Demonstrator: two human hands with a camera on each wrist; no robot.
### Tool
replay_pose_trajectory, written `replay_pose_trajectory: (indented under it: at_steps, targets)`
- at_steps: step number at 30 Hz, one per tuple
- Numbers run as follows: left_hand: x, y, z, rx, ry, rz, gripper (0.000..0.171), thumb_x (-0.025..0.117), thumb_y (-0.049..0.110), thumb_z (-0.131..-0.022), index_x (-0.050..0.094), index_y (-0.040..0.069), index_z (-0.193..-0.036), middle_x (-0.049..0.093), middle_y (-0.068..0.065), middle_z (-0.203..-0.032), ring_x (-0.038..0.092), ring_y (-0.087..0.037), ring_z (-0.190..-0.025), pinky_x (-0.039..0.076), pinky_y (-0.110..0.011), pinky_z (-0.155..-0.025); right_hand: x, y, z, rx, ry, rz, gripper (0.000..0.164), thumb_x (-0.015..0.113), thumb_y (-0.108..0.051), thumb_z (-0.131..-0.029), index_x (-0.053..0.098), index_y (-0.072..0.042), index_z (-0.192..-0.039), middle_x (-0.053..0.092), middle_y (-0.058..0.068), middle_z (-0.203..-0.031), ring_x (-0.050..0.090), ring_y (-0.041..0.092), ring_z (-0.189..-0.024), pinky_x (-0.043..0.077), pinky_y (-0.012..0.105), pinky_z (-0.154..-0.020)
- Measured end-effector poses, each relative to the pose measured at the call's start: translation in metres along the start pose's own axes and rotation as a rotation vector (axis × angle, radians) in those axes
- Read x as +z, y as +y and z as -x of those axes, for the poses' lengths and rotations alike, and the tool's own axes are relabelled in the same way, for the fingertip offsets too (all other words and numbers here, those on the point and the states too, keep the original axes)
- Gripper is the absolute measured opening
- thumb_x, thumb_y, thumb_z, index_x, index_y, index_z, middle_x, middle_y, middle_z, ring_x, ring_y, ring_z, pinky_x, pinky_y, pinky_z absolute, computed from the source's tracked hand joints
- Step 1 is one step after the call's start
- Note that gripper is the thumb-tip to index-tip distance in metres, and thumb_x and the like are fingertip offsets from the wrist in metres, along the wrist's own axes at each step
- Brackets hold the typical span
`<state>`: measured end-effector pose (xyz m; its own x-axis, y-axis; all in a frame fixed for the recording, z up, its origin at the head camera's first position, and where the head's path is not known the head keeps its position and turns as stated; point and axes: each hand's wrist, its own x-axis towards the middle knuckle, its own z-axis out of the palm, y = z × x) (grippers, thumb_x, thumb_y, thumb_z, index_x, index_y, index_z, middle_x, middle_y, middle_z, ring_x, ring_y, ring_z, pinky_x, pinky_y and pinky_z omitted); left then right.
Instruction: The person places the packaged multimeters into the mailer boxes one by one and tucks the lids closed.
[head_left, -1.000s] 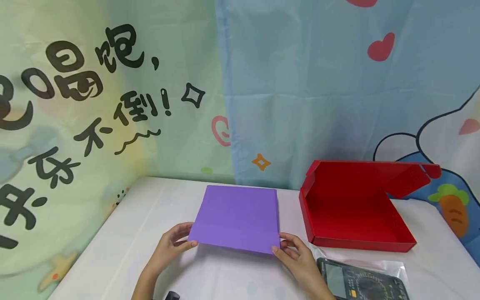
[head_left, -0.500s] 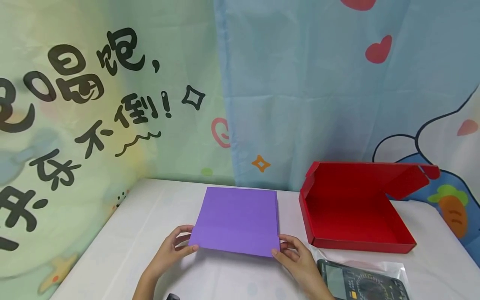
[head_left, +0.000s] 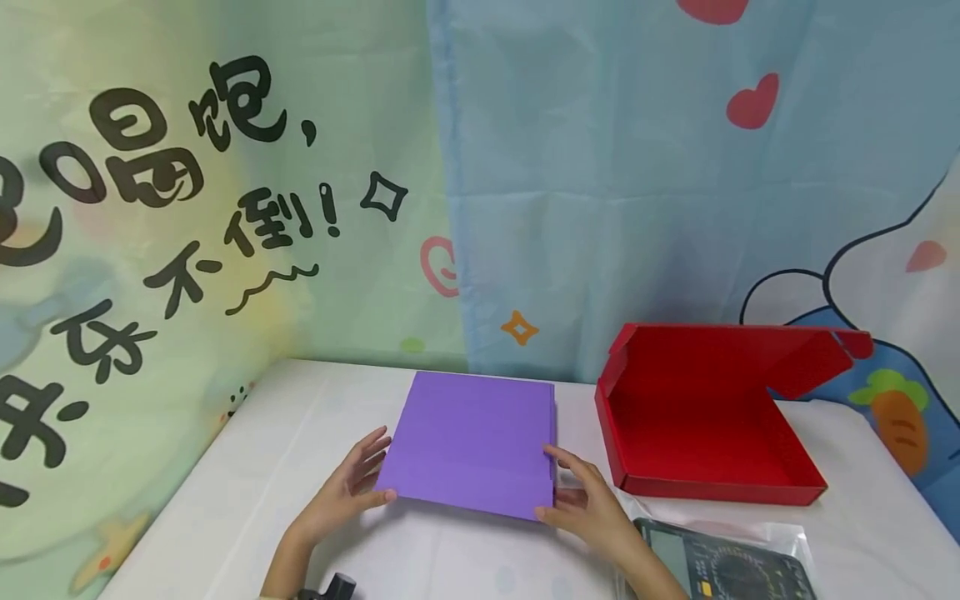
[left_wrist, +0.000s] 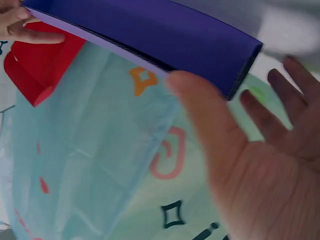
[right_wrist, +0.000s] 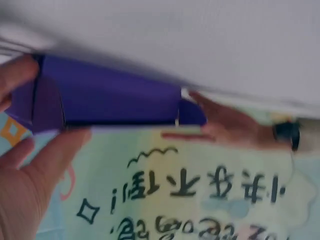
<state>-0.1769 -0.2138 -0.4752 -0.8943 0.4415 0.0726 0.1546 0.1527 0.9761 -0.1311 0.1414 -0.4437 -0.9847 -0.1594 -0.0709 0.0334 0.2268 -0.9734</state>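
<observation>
A purple cardboard box point(head_left: 472, 442) sits on the white table, its lid seen from above in the head view. Both wrist views look into its front, where a gap shows the dark purple inside point(left_wrist: 150, 30). My left hand point(head_left: 348, 483) is at the front left corner, thumb touching the lid's edge and the other fingers spread apart from the side. My right hand point(head_left: 588, 504) holds the front right corner, with the thumb on the lid's front edge and the fingers bent along the right side; some fingertips are hidden.
An open red box point(head_left: 705, 433) with its lid raised stands to the right. In front of it lies a multimeter point(head_left: 735, 562) on a clear plastic bag point(head_left: 787, 537). A printed curtain point(head_left: 600, 208) hangs behind the table point(head_left: 300, 417).
My left fingers have straightened and come away from the box's side. The right index finger has moved up along the right edge. The purple box has barely moved.
</observation>
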Motion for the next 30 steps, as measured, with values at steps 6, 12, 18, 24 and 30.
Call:
replay_pose_trajectory:
  at_steps: [6,12,18,24,30]
  targets:
    - [-0.010,-0.005,-0.008,0.001,-0.170,0.039,0.073,0.064,0.010,-0.087,0.025,0.017,-0.147,0.015,-0.006,-0.156,0.019,-0.040,-0.139,0.038,-0.021,-0.104,-0.007,-0.007,-0.003,-0.061,-0.142,0.093,0.069,0.076,-0.013,-0.076,0.042,-0.001,-0.136,0.031,0.029,-0.133,0.057,0.028,-0.103,0.053,0.033,-0.087]
    - [-0.009,-0.010,-0.008,0.032,-0.141,0.038,0.074,0.067,0.008,-0.084,0.027,0.013,-0.146,0.019,-0.008,-0.155,0.021,-0.038,-0.139,0.031,-0.011,-0.104,-0.007,-0.016,0.003,-0.133,-0.233,0.301,0.073,0.073,-0.007,-0.077,0.035,0.003,-0.139,0.036,0.031,-0.131,0.056,0.037,-0.107,0.052,0.039,-0.087]
    - [-0.006,-0.015,-0.006,0.091,-0.126,0.036,0.070,0.066,0.005,-0.084,0.030,0.004,-0.144,0.019,-0.017,-0.153,0.028,-0.045,-0.133,0.035,-0.013,-0.103,-0.013,-0.043,0.012,-0.090,-0.330,0.660,0.064,0.071,-0.018,-0.080,0.044,0.002,-0.134,0.049,0.020,-0.128,0.050,0.035,-0.114,0.045,0.051,-0.092]
    - [-0.004,-0.012,-0.009,0.083,-0.053,0.007,0.060,0.066,0.009,-0.085,0.039,0.005,-0.139,0.021,-0.017,-0.153,0.034,-0.046,-0.130,0.039,-0.015,-0.100,-0.023,-0.047,-0.005,-0.078,-0.320,0.575,0.072,0.073,-0.027,-0.079,0.040,-0.001,-0.137,0.038,0.024,-0.138,0.048,0.041,-0.117,0.045,0.052,-0.094]
    - [-0.004,-0.014,-0.010,0.090,-0.045,0.016,0.061,0.068,0.008,-0.083,0.040,0.000,-0.137,0.019,-0.021,-0.153,0.033,-0.047,-0.130,0.040,-0.021,-0.101,-0.022,-0.022,-0.021,-0.107,-0.324,0.357,0.083,0.078,-0.021,-0.074,0.032,0.000,-0.141,0.027,0.033,-0.140,0.052,0.045,-0.113,0.052,0.038,-0.088]
